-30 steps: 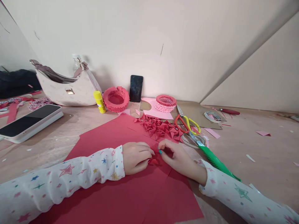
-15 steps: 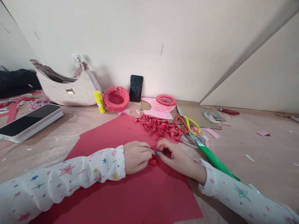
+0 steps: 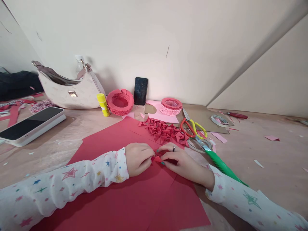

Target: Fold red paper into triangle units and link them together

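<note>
One red piece (image 3: 157,159) sits over the sheet (image 3: 130,202), pinched by left hand (image 3: 139,158) and, seemingly, right hand (image 3: 184,160); its folds are half hidden, and uneven pressure could crease it crooked.

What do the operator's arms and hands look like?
Left sleeve and right sleeve: white, printed with multicoloured stars and dots, reaching the wrists. Both hands ungloved. Left hand: red nail visible. Right hand: teal nails, dark ring.

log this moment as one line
left hand: holding red piece; right hand: same piece; below: red sheet; beyond: folded pieces
</note>
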